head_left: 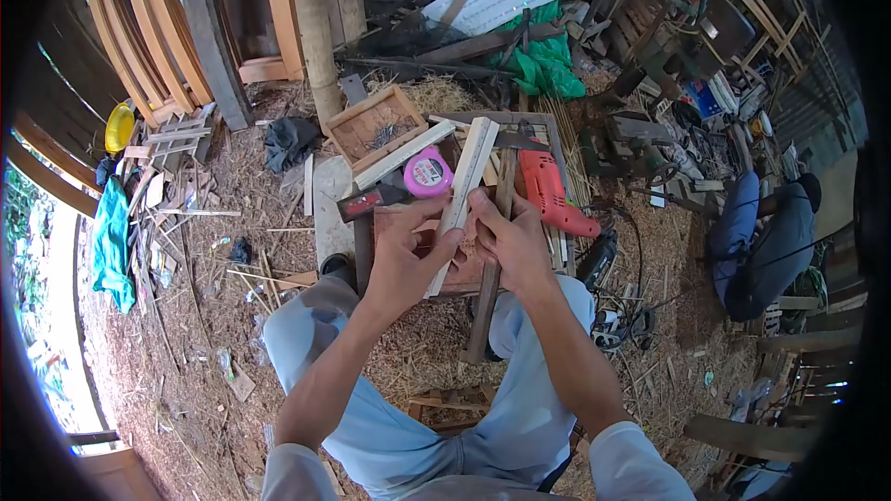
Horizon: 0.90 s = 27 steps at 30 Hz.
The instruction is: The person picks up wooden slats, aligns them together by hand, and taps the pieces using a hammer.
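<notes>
A pale wooden strip (471, 167) slants up and away over a small work table. My left hand (413, 249) is closed round its near part, thumb along the side. My right hand (515, 246) is closed at its right edge, the thumb against the wood; its lower fingers are partly hidden. Under the right hand runs a darker wooden bar (483, 320), jutting past the table's near side. Just left of the strip lies a pink tape measure (427, 173). A red power tool (551, 193) rests to the right of both hands.
A shallow wooden box (380, 104) with nails stands at the table's far left. A red-and-black tool (362, 202) lies near the left edge. Cables (636, 237) trail on the right. Shavings cover the floor, and another person (775, 232) crouches at the far right.
</notes>
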Available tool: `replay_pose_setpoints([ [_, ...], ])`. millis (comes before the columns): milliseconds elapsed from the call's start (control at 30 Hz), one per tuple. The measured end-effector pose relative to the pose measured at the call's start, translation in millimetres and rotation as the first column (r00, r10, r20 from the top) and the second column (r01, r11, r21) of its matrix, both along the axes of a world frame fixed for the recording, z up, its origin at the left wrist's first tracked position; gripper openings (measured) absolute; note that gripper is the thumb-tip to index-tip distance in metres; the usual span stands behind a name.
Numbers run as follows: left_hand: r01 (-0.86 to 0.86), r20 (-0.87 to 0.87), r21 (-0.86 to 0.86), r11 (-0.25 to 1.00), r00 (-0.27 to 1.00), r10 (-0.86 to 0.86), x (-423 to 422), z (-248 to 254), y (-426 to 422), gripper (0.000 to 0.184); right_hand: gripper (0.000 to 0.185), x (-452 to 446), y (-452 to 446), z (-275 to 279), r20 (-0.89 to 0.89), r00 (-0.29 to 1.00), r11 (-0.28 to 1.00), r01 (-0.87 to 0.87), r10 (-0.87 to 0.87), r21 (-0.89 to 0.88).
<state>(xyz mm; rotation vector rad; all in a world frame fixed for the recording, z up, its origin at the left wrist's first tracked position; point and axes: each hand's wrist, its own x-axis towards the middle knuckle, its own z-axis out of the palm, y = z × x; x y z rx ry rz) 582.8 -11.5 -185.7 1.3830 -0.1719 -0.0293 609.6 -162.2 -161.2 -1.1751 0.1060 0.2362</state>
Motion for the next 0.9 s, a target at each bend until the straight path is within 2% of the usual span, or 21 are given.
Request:
replay_pose_setpoints([
  [133, -0.018, 0.001, 0.002, 1.0, 1.0, 0.018, -1.2, -2.0, 1.6, 0.041, 0.026, 0.6, -2.2, -1.5, -0.013, 0.999, 1.0, -0.03, 0.029, -0.004],
  [200, 0.003, -0.124, 0.006, 1.0, 0.992, -0.002, -1.5, 2.9, 4.8, 0.038, 0.026, 1.6, -2.6, -3.2, -0.008, 1.0, 1.0, -0.025, 0.025, -0.016],
  [233, 0.004, -0.122, 0.007, 1.0, 0.992, -0.003, -0.6, 4.3, 4.9, 0.038, 0.026, 1.7, -2.9, -3.5, -0.005, 1.0, 0.999, -0.018, 0.018, -0.028],
  [300, -0.047, -0.232, -0.042, 0.998, 0.972, 0.036, 1.2, 6.5, 5.3, 0.037, 0.024, 1.8, -2.0, 0.1, -0.013, 1.0, 0.999, -0.015, 0.014, -0.052],
  [433, -0.06, -0.15, -0.081, 0.995, 0.988, 0.047, 2.9, -4.9, 2.9, 0.037, 0.022, 3.9, -2.4, -0.5, -0.034, 0.999, 0.992, -0.017, 0.013, -0.122],
  [500, -0.134, 0.071, 0.113, 0.985, 0.989, 0.126, 4.6, -10.2, 3.5, 0.033, 0.022, 3.6, -0.6, -3.2, -0.018, 1.0, 0.99, 0.012, -0.015, -0.141],
  [567, -0.15, 0.068, 0.178, 0.973, 0.988, 0.14, 8.3, -18.8, 7.6, 0.032, 0.022, 3.7, -0.2, -8.8, -0.005, 0.999, 0.987, 0.036, -0.037, -0.159],
  [633, -0.168, 0.064, 0.244, 0.955, 0.986, 0.156, 11.4, -26.3, 14.6, 0.031, 0.02, 5.2, -2.2, -19.4, -0.058, 0.998, 0.987, -0.031, 0.022, -0.157],
  [667, -0.183, 0.066, 0.353, 0.918, 0.983, 0.171, 13.9, -28.5, 20.5, 0.031, 0.02, 8.9, -5.1, -29.2, -0.057, 0.998, 0.988, -0.036, 0.027, -0.153],
  [700, -0.197, 0.069, 0.46, 0.866, 0.98, 0.186, 15.4, -31.3, 26.2, 0.031, 0.019, 13.2, -9.7, -40.7, -0.034, 0.999, 0.955, -0.011, 0.001, -0.296],
  [733, -0.202, 0.071, 0.468, 0.86, 0.979, 0.192, 18.8, -35.1, 32.0, 0.031, 0.019, 16.7, -14.3, -50.3, -0.005, 1.0, 0.904, 0.017, -0.021, -0.427],
  [767, -0.264, 0.249, 0.565, 0.782, 0.958, 0.144, 22.0, -40.4, 37.8, 0.032, 0.019, 18.0, -20.6, -53.6, -0.007, 1.0, 0.909, 0.011, -0.016, -0.417],
  [800, -0.335, 0.407, 0.638, 0.693, 0.911, 0.066, 21.6, -46.1, 42.0, 0.033, 0.02, 17.4, -28.4, -55.3, 0.132, 0.991, 0.817, 0.055, 0.026, -0.574],
  [833, -0.333, 0.404, 0.647, 0.686, 0.913, 0.063, 19.9, -52.2, 44.5, 0.033, 0.02, 15.5, -31.8, -57.9, 0.259, 0.962, 0.7, 0.125, 0.089, -0.703],
  [900, -0.365, 0.456, 0.657, 0.66, 0.889, 0.038, 18.5, -57.3, 43.5, 0.034, 0.02, 5.7, -31.0, -47.2, 0.294, 0.951, 0.71, 0.145, 0.092, -0.69],
])
